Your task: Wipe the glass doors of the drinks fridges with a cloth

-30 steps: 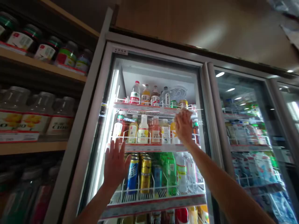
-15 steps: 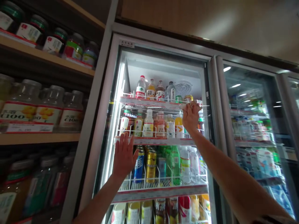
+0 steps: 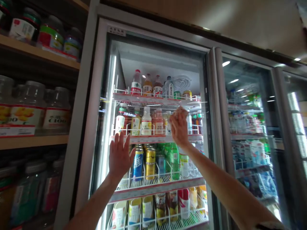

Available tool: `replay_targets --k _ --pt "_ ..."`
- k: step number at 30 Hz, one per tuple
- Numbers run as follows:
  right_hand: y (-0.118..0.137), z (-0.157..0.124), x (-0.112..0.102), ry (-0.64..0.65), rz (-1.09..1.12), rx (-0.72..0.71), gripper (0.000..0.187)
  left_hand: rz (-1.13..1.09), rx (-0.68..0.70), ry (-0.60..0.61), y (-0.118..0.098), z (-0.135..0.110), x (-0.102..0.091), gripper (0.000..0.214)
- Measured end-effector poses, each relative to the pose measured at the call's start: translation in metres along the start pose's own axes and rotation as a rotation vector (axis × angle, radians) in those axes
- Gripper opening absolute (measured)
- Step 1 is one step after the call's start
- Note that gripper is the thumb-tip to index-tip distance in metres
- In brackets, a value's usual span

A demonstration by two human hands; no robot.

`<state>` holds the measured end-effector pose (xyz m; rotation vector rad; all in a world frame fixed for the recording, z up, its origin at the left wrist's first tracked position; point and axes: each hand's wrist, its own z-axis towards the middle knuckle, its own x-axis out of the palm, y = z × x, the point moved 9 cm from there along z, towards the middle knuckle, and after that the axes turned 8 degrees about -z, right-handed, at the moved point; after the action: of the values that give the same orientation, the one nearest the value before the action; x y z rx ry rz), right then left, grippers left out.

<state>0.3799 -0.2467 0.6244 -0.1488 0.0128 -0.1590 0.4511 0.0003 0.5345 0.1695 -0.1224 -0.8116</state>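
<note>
A tall glass door point(image 3: 158, 57) of a drinks cooler fills the middle of the view. Raised in front of it, my right hand point(image 3: 179, 131) is closed around a crumpled, pale brownish cloth point(image 3: 181, 112). The cloth appears to lie against the glass, level with the second shelf, and covers part of the bottles behind. My left hand point(image 3: 120, 156) is open, its fingers spread and palm toward the door, near the left side. Behind the left hand's thumb stand a blue can point(image 3: 137, 164) and a gold can point(image 3: 150, 163) inside the cooler.
Wooden shelves point(image 3: 35, 140) with rows of juice bottles point(image 3: 28, 102) stand to the left. A grey frame post point(image 3: 81, 95) separates them from the cooler. Further right is a second glass-door cooler point(image 3: 249, 127) holding drinks. A brown panel point(image 3: 203, 19) runs overhead.
My right hand, with the cloth, has moved left and slightly down across the glass, from the right end of the shelves. The left hand stays spread by the door. The view has shifted a little.
</note>
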Motion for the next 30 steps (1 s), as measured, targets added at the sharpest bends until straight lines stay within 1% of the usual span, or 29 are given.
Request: replay_targets --k 1,2,3,4,6,7,8,9,10,11,12,13,14,15,16,18,19,20,21,22,24,25,26,27,29,30 --pt "0.014 -0.011 0.004 0.058 0.013 -0.129 0.041 0.001 0.001 -0.003 0.000 0.000 0.000 0.070" --pt "0.020 -0.022 0.007 0.102 0.011 -0.208 0.041 0.002 0.003 -0.004 0.000 0.000 0.000 0.070" --pt "0.016 -0.031 0.007 0.109 -0.006 -0.213 0.040 0.004 0.003 -0.006 0.000 -0.001 0.000 0.069" --pt "0.001 -0.038 0.003 0.076 -0.036 -0.143 0.040 0.006 0.004 -0.007 0.000 -0.001 0.000 0.069" --pt "-0.042 -0.053 -0.011 -0.064 -0.106 0.117 0.042 0.013 0.010 -0.010 0.000 -0.001 0.000 0.068" --pt "-0.057 -0.063 -0.017 -0.136 -0.129 0.225 0.044 0.016 0.013 -0.013 0.000 -0.001 0.000 0.067" --pt "-0.063 -0.074 -0.021 -0.185 -0.136 0.278 0.045 0.020 0.012 -0.015 0.000 -0.001 0.000 0.067" --pt "-0.058 -0.084 -0.023 -0.202 -0.127 0.268 0.046 0.024 0.009 -0.016 0.000 -0.001 0.000 0.066" --pt "-0.046 -0.093 -0.021 -0.183 -0.104 0.198 0.047 0.027 0.006 -0.014 0.000 -0.001 0.000 0.066" --pt "-0.026 -0.102 -0.017 -0.122 -0.070 0.071 0.048 0.028 0.001 -0.008 0.001 -0.001 0.001 0.065" --pt "-0.005 -0.113 -0.010 -0.024 -0.041 -0.081 0.048 0.028 -0.004 0.002 0.001 -0.001 0.001 0.065" --pt "0.009 -0.123 -0.005 0.066 -0.031 -0.195 0.048 0.028 -0.011 0.014 0.002 -0.002 0.001 0.064" --pt "0.013 -0.131 -0.003 0.119 -0.042 -0.239 0.049 0.028 -0.018 0.029 0.002 -0.003 0.001 0.064" --pt "0.006 -0.135 -0.004 0.129 -0.070 -0.211 0.049 0.027 -0.023 0.045 0.002 -0.006 0.002 0.064" --pt "-0.011 -0.136 -0.009 0.090 -0.111 -0.113 0.049 0.026 -0.025 0.059 0.002 -0.010 0.002 0.064" --pt "-0.049 -0.138 -0.022 -0.034 -0.180 0.154 0.050 0.027 -0.027 0.073 0.000 -0.018 0.001 0.063" --pt "-0.059 -0.141 -0.026 -0.074 -0.191 0.237 0.051 0.030 -0.030 0.071 -0.002 -0.023 0.001 0.063" --pt "-0.058 -0.144 -0.025 -0.083 -0.181 0.259 0.052 0.033 -0.034 0.066 -0.003 -0.027 -0.001 0.063" --pt "-0.047 -0.147 -0.022 -0.059 -0.153 0.212 0.052 0.036 -0.041 0.062 -0.003 -0.031 -0.001 0.063" --pt "-0.028 -0.149 -0.016 -0.005 -0.107 0.099 0.052 0.039 -0.048 0.061 -0.004 -0.034 -0.002 0.062" --pt "0.013 -0.158 -0.003 0.146 -0.020 -0.173 0.051 0.037 -0.051 0.070 -0.006 -0.039 -0.003 0.062" --pt "0.023 -0.161 0.000 0.195 -0.007 -0.232 0.050 0.036 -0.049 0.077 -0.007 -0.042 -0.003 0.062" --pt "0.023 -0.160 0.001 0.207 -0.020 -0.217 0.050 0.038 -0.048 0.083 -0.007 -0.044 -0.003 0.062" --pt "0.013 -0.155 -0.001 0.180 -0.055 -0.128 0.050 0.042 -0.046 0.086 -0.008 -0.047 -0.003 0.062" --pt "-0.013 -0.147 -0.010 0.061 -0.133 0.134 0.050 0.053 -0.043 0.086 -0.008 -0.051 -0.004 0.062" --pt "-0.016 -0.146 -0.012 0.021 -0.150 0.211 0.051 0.058 -0.044 0.086 -0.008 -0.053 -0.004 0.062"
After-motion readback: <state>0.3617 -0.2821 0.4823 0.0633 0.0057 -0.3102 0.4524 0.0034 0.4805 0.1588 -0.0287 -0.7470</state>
